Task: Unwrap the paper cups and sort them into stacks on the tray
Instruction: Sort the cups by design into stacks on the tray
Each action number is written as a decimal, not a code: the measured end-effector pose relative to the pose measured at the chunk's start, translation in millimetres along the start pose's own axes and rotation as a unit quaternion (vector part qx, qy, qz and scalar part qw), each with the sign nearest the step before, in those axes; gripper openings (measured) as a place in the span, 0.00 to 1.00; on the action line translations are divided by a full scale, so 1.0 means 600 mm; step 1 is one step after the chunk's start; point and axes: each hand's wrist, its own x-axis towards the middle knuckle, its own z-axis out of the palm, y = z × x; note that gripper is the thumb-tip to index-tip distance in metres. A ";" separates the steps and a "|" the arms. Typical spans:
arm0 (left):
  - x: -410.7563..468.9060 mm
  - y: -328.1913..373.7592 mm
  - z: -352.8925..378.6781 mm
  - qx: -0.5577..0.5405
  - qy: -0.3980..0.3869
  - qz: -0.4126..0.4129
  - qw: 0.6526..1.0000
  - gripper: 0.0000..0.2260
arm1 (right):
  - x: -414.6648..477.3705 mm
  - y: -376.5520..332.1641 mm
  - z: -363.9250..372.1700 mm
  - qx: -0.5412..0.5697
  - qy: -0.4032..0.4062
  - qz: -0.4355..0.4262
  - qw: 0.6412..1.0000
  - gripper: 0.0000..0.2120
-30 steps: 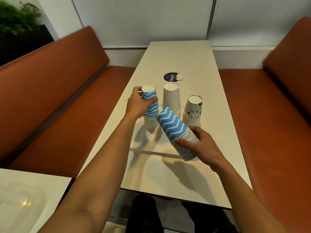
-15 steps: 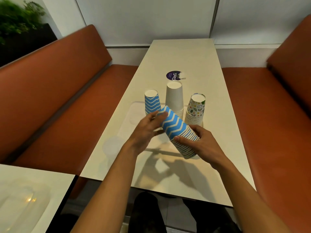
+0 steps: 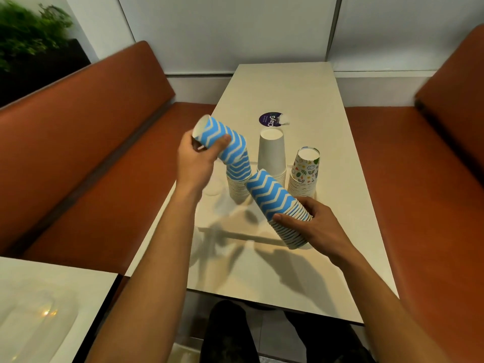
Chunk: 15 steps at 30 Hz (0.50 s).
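Cup (image 3: 217, 138) now in left hand (image 3: 195, 163), over stack (image 3: 239, 180)

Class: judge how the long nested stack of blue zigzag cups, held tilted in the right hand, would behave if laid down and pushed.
The blue zigzag stack is round and tapered, so it would probably roll in a curve. Many nested paper cups may slide apart. The right hand holds it alone, so it is likely light.
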 end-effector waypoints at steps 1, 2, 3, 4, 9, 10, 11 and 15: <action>0.015 0.003 0.002 0.023 0.010 0.017 1.000 0.21 | 0.001 0.000 0.000 0.000 0.000 -0.001 1.000 0.30; 0.030 0.004 0.007 0.053 0.014 0.028 0.998 0.23 | 0.001 0.000 0.000 0.000 0.001 0.000 1.000 0.30; 0.044 0.002 0.013 0.081 0.014 0.033 0.996 0.24 | 0.002 0.000 0.000 0.001 0.001 0.000 1.000 0.31; 0.058 -0.003 0.019 0.114 0.009 0.033 0.993 0.25 | 0.002 0.000 0.000 0.001 0.001 0.000 1.000 0.31; 0.085 -0.034 0.050 0.230 -0.022 0.008 0.973 0.29 | 0.003 -0.001 -0.003 0.002 -0.002 0.001 1.000 0.29; 0.085 -0.040 0.054 0.238 -0.033 -0.001 0.971 0.30 | 0.003 0.000 -0.004 0.002 -0.002 0.002 1.000 0.29; 0.087 -0.048 0.056 0.245 -0.043 -0.010 0.969 0.31 | 0.004 0.000 -0.005 0.001 -0.002 0.002 1.000 0.29; 0.075 -0.068 0.051 0.227 -0.065 -0.060 0.970 0.39 | 0.004 0.004 -0.008 -0.001 -0.001 0.004 1.000 0.31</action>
